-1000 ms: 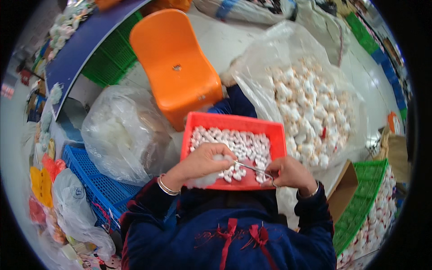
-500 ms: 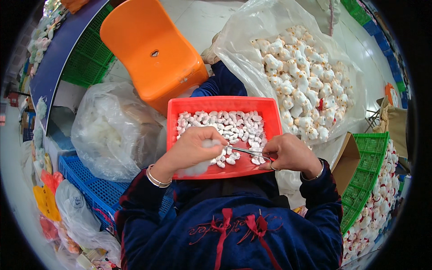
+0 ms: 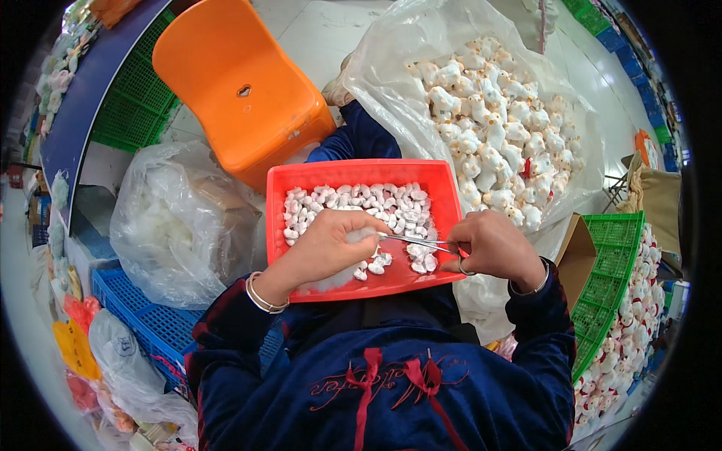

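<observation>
A red plastic tub rests on my lap, holding many small white stuffed pieces. Over its front left part, my left hand is closed, pinching a small white piece at the fingertips. White stuffing fluff shows in the curl of its fingers, with more fluff below the hand. My right hand grips the ring handles of metal forceps above the tub's right side. The forceps' tips reach the piece at my left fingertips; whether they are inside it I cannot tell.
An orange stool stands beyond the tub. At far right, a clear plastic bag holds many white plush toys. Left are a bag of stuffing and a blue crate; right, a green crate and a cardboard box.
My right hand has drawn slightly right and turned, and more of the forceps' length shows between the hands. My left hand stays over the tub. The whole view has shifted a little.
</observation>
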Demonstrator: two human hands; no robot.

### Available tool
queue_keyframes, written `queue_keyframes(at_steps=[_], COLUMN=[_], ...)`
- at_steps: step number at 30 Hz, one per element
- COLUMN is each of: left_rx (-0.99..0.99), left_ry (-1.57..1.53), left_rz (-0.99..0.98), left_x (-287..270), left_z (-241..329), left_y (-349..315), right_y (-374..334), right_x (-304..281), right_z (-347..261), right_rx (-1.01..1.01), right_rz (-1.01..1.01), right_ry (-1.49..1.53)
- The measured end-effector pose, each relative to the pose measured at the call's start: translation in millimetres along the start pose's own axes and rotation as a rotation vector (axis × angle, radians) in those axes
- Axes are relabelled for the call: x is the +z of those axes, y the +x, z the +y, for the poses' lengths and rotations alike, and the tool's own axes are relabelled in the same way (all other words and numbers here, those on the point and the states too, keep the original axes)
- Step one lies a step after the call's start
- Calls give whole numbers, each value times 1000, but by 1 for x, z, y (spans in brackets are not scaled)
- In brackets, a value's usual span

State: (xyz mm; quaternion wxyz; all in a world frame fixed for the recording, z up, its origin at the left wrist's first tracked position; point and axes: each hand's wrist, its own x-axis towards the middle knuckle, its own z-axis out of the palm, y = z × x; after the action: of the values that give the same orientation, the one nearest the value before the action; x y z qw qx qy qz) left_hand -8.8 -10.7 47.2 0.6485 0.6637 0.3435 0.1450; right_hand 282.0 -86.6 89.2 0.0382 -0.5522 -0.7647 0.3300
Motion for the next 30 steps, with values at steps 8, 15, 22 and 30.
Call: queue_keyframes(at_steps=[8, 15, 22, 30], left_rx=[-151, -51, -225, -249], left_ry=[65, 110, -282, -420], left_rz=[6, 62, 177, 103], left_x=[-16, -4, 6, 4], left_z=[-11, -8, -26, -31], left_y=[-9, -12, 5, 8], right_y=[-4, -3, 0, 4], right_x=[1, -2, -10, -12], right_z=[0, -3, -29, -38], right_rx=[36, 66, 3, -68], right_rz=[-84, 10, 167, 184], right_ry=[7, -149, -431, -590])
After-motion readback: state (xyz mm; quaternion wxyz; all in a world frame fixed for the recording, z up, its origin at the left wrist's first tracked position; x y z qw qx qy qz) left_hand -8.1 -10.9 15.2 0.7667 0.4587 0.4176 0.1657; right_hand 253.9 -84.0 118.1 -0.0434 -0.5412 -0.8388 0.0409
